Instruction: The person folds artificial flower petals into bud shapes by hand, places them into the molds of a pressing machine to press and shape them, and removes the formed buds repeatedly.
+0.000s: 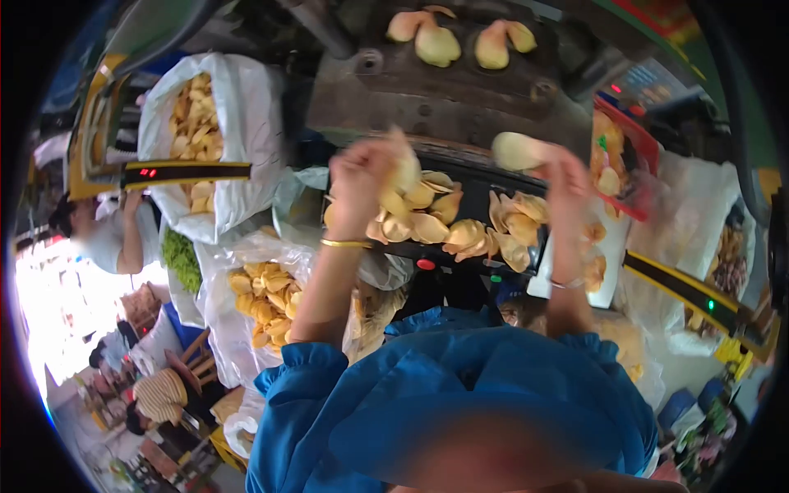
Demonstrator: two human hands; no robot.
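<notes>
My left hand [362,168], with a gold bracelet on the wrist, pinches a pale yellow petal [404,168] at the near edge of a dark metal press plate [353,90]. Over to the right, my right hand [567,177] grips another pale petal [516,152] by its pinkish end. Both hands are slightly blurred. Several cupped yellow petals [429,228] lie on a black tray between and below my hands. At the far end of the plate rest two pairs of pale petals with pink bases [436,43] [493,45].
White bags of yellow petals [196,123] [267,300] stand at left. Yellow-edged sensor bars [185,172] [682,287] flank me. A red button [425,264] sits on the front edge. A red basket [645,152] is at right. Other people [123,230] [160,394] are at far left.
</notes>
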